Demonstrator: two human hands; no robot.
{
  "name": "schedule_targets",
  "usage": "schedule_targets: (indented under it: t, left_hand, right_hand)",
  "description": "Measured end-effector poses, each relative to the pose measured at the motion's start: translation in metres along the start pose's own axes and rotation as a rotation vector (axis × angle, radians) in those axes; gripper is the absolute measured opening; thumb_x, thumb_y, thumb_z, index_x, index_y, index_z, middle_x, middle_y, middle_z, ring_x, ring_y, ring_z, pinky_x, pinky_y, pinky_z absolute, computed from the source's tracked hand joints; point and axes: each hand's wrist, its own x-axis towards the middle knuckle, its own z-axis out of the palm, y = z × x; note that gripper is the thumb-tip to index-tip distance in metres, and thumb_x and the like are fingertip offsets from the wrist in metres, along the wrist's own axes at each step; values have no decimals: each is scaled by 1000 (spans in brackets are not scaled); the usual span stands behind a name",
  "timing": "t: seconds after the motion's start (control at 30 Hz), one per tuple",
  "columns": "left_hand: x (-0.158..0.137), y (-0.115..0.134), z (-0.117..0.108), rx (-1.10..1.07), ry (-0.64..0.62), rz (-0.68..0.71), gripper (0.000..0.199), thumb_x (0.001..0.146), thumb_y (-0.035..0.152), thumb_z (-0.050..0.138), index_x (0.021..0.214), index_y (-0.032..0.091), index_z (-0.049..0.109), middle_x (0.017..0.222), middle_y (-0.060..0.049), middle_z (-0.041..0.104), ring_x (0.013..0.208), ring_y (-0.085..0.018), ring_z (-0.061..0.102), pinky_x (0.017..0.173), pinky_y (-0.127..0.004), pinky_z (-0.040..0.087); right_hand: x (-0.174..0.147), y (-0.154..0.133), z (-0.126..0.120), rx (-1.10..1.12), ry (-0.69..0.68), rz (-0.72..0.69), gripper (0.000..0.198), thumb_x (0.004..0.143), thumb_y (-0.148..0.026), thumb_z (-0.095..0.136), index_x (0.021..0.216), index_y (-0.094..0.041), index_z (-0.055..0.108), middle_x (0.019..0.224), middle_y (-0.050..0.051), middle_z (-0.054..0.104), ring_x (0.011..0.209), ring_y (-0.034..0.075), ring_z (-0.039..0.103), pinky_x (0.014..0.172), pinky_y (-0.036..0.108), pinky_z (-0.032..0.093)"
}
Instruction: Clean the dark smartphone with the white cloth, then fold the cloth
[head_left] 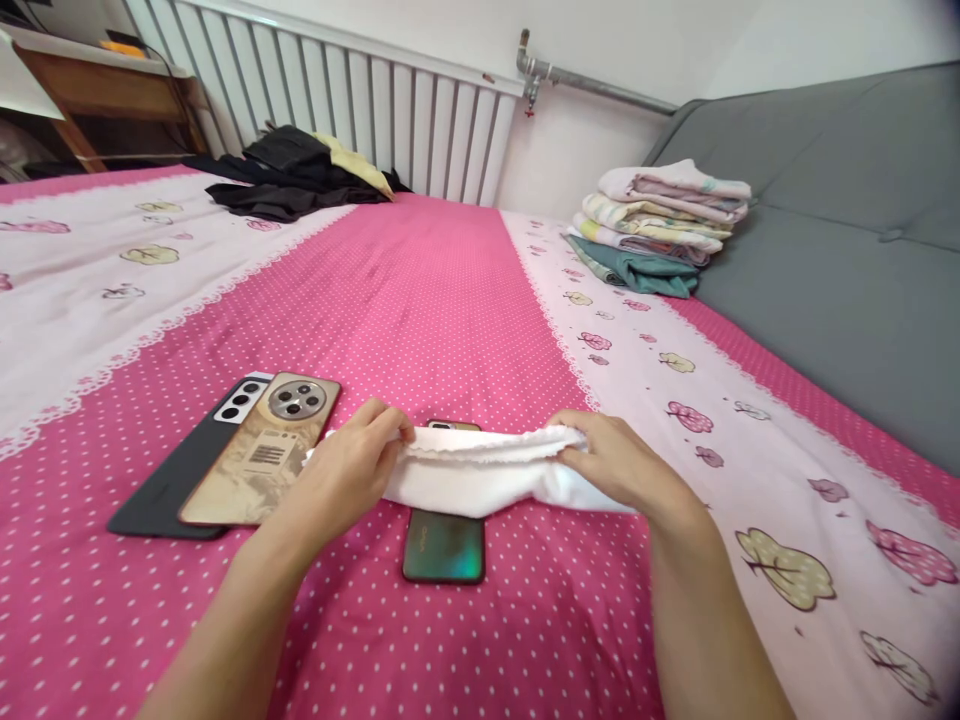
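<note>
A white cloth is stretched sideways between my two hands, folded over with a ragged upper edge. My left hand is closed on its left end, and my right hand pinches the right end. Beneath the cloth lies a dark green phone, back side up; the cloth covers its middle, so only its top edge and lower part show. To the left of my left hand, a gold phone with a round camera ring and a label rests partly on a dark grey phone.
Pink dotted bedding spreads under everything. A stack of folded fabric stands at the right against a grey headboard. Dark clothes lie at the far edge before a white radiator. A wooden table stands far left.
</note>
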Motion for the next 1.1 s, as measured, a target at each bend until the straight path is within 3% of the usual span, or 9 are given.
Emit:
schedule_targets:
  t: [0.1, 0.23, 0.47, 0.63, 0.73, 0.9, 1.1]
  left_hand:
    - [1, 1, 3, 11, 17, -16, 22, 84, 23, 30, 86, 20, 52, 90, -4, 53, 73, -18, 55, 68, -30, 40]
    - [2, -2, 3, 20, 43, -36, 22, 85, 24, 30, 86, 20, 51, 90, -4, 54, 75, -18, 54, 70, -31, 40]
    - [-2, -10, -17, -48, 89, -57, 18, 80, 26, 38, 84, 21, 54, 79, -1, 57, 75, -18, 55, 69, -29, 40]
    - [-1, -11, -6, 34, -44, -59, 22, 80, 26, 36, 87, 21, 56, 83, -2, 64, 77, -19, 59, 68, -29, 41]
    - [1, -9, 4, 93, -84, -68, 29, 82, 24, 31, 96, 20, 57, 90, -5, 66, 82, -21, 61, 72, -30, 43]
    - [0, -4, 1, 84, -49, 1, 32, 81, 30, 39, 103, 19, 59, 94, -7, 66, 88, -23, 61, 75, -32, 44]
    - [-2, -3, -4, 142, -70, -25, 32, 74, 22, 44, 99, 16, 64, 93, -7, 65, 85, -23, 61, 76, -33, 44]
  right_hand:
    - [4, 4, 3, -7, 148, 66, 12, 73, -22, 51, 78, -23, 61, 78, 0, 65, 74, 17, 56, 60, 24, 35]
    - [6, 6, 3, 52, 228, 151, 14, 74, -32, 54, 80, -25, 63, 76, 0, 65, 69, 17, 56, 57, 24, 35]
    - [1, 5, -4, 480, 274, 329, 39, 63, -57, 63, 72, -19, 59, 60, -1, 57, 53, 14, 52, 46, 23, 35]
    - [8, 18, 1, 59, 218, 347, 22, 66, -41, 65, 79, -22, 65, 84, 2, 67, 80, 22, 60, 67, 30, 44]
    - [12, 15, 7, -3, 182, 245, 28, 70, -29, 61, 97, -21, 64, 105, 6, 66, 98, 24, 58, 84, 36, 43]
    - [19, -3, 26, 75, 108, -186, 44, 73, -19, 57, 116, -21, 58, 124, 6, 56, 117, 22, 48, 101, 40, 33]
    - [28, -7, 53, 84, -9, -244, 57, 74, -11, 48, 131, -13, 44, 125, 12, 54, 115, 22, 48, 99, 36, 34]
